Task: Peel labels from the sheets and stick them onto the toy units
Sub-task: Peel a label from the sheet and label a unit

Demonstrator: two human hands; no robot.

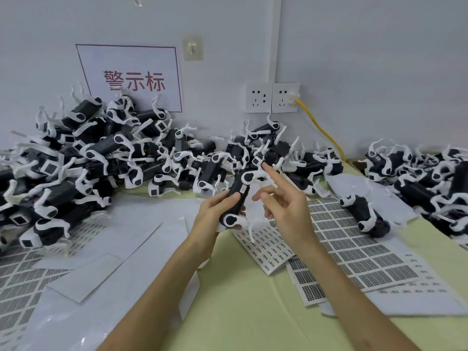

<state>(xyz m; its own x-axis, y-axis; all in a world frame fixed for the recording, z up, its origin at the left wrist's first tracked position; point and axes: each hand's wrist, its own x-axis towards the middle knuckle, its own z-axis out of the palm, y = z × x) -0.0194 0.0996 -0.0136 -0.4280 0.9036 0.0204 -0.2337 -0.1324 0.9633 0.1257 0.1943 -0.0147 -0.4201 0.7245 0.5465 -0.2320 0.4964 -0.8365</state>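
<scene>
Two hands met above the table [240,312]: the left hand [215,219], fingers clamped on a black toy unit [236,201] (a small label [243,188] on its body), and the right hand [286,211] just beside it, fingers apart, above the label sheets [354,239].

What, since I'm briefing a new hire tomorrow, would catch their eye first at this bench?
Heaps of black-and-white toy units piled against the wall, left and far right, strike first, with a sign in red characters above the left heap. At centre the left hand grips one toy unit while the right hand hovers beside it, index finger out, above gridded label sheets on the table.
</scene>
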